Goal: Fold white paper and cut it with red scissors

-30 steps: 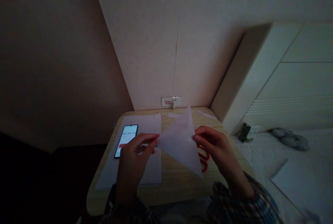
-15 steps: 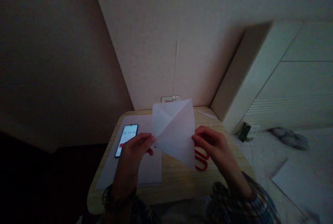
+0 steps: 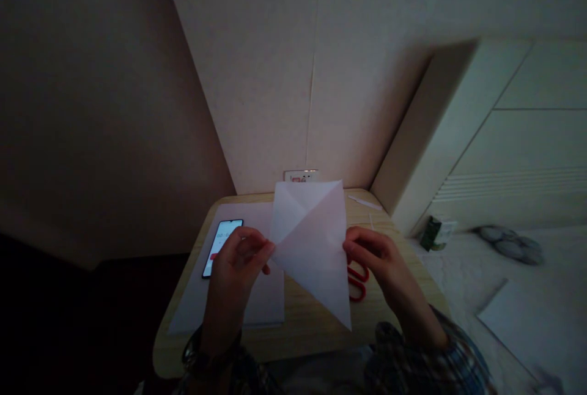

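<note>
A white sheet of paper [image 3: 316,236] with crossing diagonal creases is held up above the small wooden table [image 3: 316,337]. Its lower part tapers to a point at the bottom right. My left hand [image 3: 241,260] pinches the left edge between thumb and fingers. On the opposite edge, my right hand [image 3: 373,254] grips the paper with thumb and forefinger. Behind it, the red handles of scissors [image 3: 358,288] show on the table; the blades are hidden. A lit phone [image 3: 223,239] lies left of the paper, partly covered by my left hand.
Under the phone lies a stack of white paper [image 3: 192,300]. A thin white strip [image 3: 364,202] rests near the table's back right corner. The wall with a socket [image 3: 300,175] stands behind. To the right, a white bed surface holds a small green-and-white box [image 3: 435,233] and a grey patterned item [image 3: 509,245].
The paper has shifted slightly right and tilted, so its lower point now hangs further down toward me. Both hands keep their hold and have moved slightly right.
</note>
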Demonstrator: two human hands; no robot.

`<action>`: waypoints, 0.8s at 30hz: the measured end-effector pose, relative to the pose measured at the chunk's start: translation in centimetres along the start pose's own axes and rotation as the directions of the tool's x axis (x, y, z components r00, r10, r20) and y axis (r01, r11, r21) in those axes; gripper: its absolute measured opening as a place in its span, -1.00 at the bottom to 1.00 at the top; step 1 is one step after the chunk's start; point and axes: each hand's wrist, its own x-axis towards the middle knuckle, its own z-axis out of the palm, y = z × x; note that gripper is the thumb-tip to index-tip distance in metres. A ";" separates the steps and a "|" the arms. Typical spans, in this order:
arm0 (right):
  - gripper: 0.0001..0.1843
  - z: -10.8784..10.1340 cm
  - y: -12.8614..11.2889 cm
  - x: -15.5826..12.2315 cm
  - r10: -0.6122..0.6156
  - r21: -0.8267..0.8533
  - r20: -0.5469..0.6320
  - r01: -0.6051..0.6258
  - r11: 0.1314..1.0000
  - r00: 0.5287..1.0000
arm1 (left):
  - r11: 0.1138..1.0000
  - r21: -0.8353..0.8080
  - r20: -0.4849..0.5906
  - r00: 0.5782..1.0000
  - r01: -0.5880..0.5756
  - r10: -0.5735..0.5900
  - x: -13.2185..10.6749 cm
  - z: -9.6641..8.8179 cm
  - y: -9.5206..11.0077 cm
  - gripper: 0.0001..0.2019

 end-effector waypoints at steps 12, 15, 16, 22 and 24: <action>-0.77 -0.1 0.1 -0.9 0.113 0.207 0.136 -0.140 0.968 0.984 | 0.993 0.109 0.171 0.985 -0.046 0.027 0.0 -0.4 0.3 -0.93; -0.75 -0.3 -0.2 -0.8 0.104 0.164 0.087 -0.117 0.979 0.991 | 0.994 0.105 0.193 0.981 -0.017 -0.003 0.1 -0.4 0.4 -0.93; -0.75 -0.4 -0.3 -0.8 0.093 0.141 0.068 -0.102 0.985 0.993 | 0.994 0.108 0.205 0.979 -0.008 -0.015 0.2 -0.5 0.4 -0.93; -0.75 -1.1 -0.4 -0.1 0.049 0.006 0.007 -0.050 0.999 0.999 | 0.990 0.141 0.263 0.963 0.019 -0.056 0.5 -1.1 -0.2 -0.87; -0.76 -1.2 -0.3 0.0 0.044 -0.019 -0.008 -0.044 0.999 0.999 | 0.989 0.144 0.283 0.957 0.019 -0.060 0.5 -1.3 -0.4 -0.85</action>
